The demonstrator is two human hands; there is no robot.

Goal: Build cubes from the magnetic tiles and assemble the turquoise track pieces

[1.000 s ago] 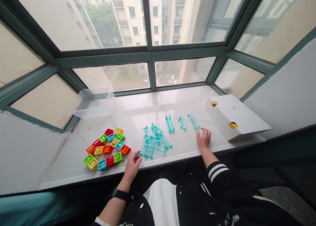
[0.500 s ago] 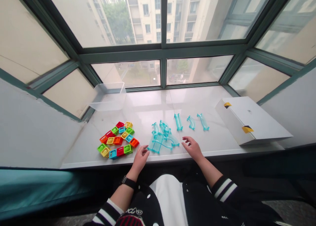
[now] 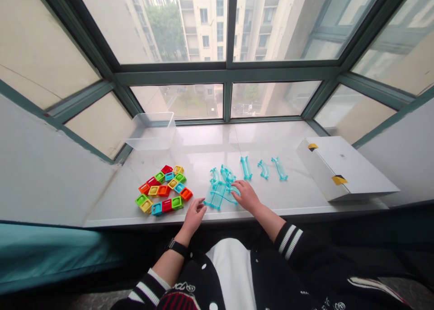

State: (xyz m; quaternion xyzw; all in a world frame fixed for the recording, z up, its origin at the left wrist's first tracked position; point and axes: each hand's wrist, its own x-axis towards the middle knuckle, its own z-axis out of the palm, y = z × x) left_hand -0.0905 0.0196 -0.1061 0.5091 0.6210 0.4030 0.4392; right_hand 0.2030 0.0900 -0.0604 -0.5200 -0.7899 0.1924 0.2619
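Observation:
My right hand [image 3: 246,196] is over the right side of a pile of clear teal plastic track pieces. Its thumb and fingers are parted around the end of a curved track piece [image 3: 228,199]; whether they touch it I cannot tell. A broad teal piece [image 3: 215,193] lies at the front of the pile, with smaller curved pieces [image 3: 226,172] behind. Beside the pile's left edge, my left hand [image 3: 195,212] rests near the sill's front edge, fingers loosely extended and holding nothing. Three separate teal pieces, one a straight track piece [image 3: 246,168], lie in a row farther right.
Several red, yellow, green, blue and orange blocks [image 3: 164,191] lie left of my left hand. A clear plastic bin [image 3: 152,143] stands at the back left. On the right sits a white box [image 3: 352,165] with yellow-black tape. Windows enclose the white sill [image 3: 210,138].
My right hand has moved left, from beside the teal pile to over its right side. My left hand stays nearly where it was. The view has shifted slightly.

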